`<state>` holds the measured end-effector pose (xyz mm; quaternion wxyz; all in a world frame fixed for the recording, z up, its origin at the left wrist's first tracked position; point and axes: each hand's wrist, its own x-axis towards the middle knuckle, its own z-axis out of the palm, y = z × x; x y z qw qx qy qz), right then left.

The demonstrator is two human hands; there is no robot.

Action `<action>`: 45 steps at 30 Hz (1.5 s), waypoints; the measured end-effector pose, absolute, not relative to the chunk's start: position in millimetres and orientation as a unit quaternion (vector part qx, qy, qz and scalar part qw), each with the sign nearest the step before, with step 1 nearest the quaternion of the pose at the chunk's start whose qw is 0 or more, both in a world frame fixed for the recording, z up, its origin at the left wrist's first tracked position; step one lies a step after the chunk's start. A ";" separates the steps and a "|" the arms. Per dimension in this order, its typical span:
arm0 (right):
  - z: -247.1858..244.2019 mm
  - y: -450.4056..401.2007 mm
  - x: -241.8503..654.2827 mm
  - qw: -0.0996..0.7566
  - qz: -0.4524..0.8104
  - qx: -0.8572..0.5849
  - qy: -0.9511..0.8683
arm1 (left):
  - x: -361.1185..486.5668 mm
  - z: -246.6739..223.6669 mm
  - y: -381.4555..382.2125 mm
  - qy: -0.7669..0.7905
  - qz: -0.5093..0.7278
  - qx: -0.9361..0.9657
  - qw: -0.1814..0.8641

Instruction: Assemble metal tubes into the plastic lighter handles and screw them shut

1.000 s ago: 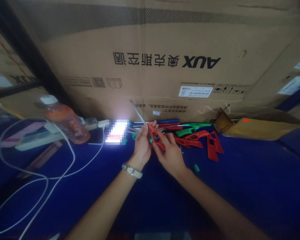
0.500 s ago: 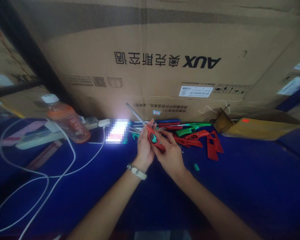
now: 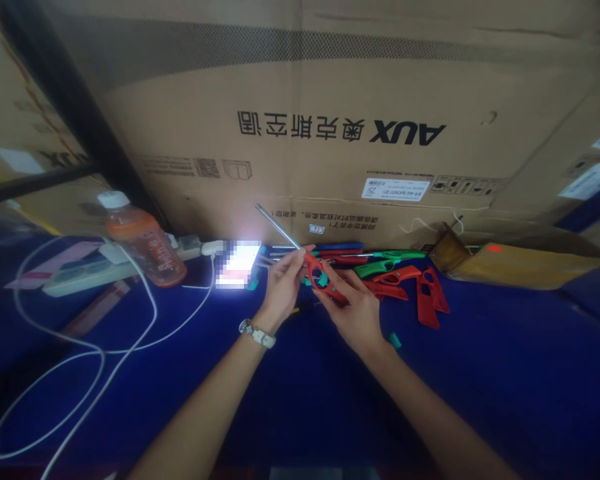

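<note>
A red long-necked gas lighter [image 3: 314,267] with a green trigger is held between both hands, its metal tube slanting up to the left. My left hand [image 3: 283,279] pinches it where the tube meets the body. My right hand [image 3: 353,303] grips the handle end, thumb and fingers on either side. Behind the hands lie more lighters, among them a green one [image 3: 387,265] and a red one [image 3: 397,275]. Loose red casing pieces [image 3: 427,300] rest to the right, and a small green part [image 3: 395,341] sits near my right wrist.
A large cardboard box [image 3: 300,87] stands upright behind the blue surface [image 3: 300,400]. To the left are a bottle of orange drink [image 3: 150,247], a power strip [image 3: 87,273], a looped white cable [image 3: 155,307] and a bright pixelated screen [image 3: 237,265]. A yellow package [image 3: 515,267] lies at right.
My left hand has slid from beside the lighter's body up to the base of its tube, farther from my right hand. The view has shifted slightly.
</note>
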<state>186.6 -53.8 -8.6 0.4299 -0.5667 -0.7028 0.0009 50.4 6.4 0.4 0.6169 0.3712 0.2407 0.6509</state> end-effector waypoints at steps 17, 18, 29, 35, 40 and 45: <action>-5.2 -47.3 190.7 0.270 -0.101 -0.583 -0.759 | 4.7 -3.2 10.8 0.293 0.567 0.461 0.617; -4.7 -46.1 190.5 0.266 -0.100 -0.582 -0.762 | 4.9 -4.0 11.1 0.293 0.569 0.459 0.616; -15.8 -41.1 195.7 0.330 -0.097 -0.562 -0.752 | 9.9 -2.3 6.0 0.260 0.566 0.446 0.643; -23.1 -39.2 192.6 0.390 -0.088 -0.517 -0.757 | 16.9 -5.1 5.7 0.255 0.577 0.416 0.654; -26.5 -37.8 191.7 0.404 -0.065 -0.509 -0.757 | 17.1 -7.3 6.9 0.268 0.561 0.441 0.647; -23.4 -34.9 195.3 0.386 -0.019 -0.548 -0.742 | 14.3 -4.3 8.9 0.307 0.596 0.428 0.606</action>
